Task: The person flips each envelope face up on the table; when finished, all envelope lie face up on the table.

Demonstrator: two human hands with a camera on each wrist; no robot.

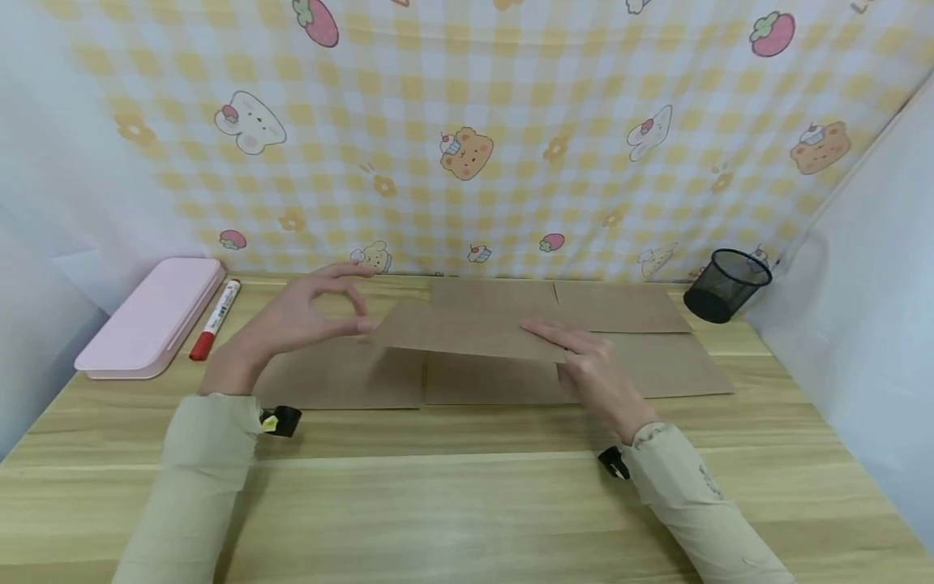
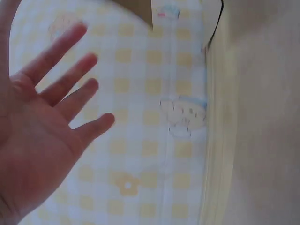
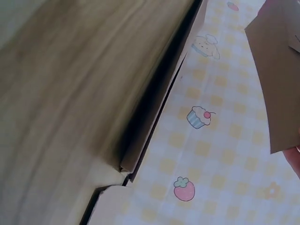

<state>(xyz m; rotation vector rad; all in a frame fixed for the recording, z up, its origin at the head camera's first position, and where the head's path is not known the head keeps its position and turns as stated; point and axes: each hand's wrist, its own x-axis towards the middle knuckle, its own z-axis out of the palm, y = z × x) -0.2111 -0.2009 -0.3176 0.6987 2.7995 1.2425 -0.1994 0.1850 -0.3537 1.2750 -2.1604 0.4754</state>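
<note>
A brown cardboard panel (image 1: 467,331) is raised at a slant above more flat cardboard on the table. My right hand (image 1: 594,369) grips its near right part, with fingers on top and the thumb side hidden underneath. In the right wrist view only a bit of that hand (image 3: 294,161) shows against the cardboard (image 3: 276,79). At the panel's left corner, my left hand (image 1: 299,312) has its thumb tip close to the edge. The left wrist view shows its fingers spread, apart from a cardboard corner (image 2: 140,11). Whether the panel joins the lower cardboard is unclear.
Flat cardboard (image 1: 343,377) with seams spreads across the back of the wooden table (image 1: 438,503). To the left lie a pink case (image 1: 149,320) and a red-capped marker (image 1: 216,319). A black mesh pen holder (image 1: 722,288) stands at the back right, before a checked curtain (image 1: 511,89).
</note>
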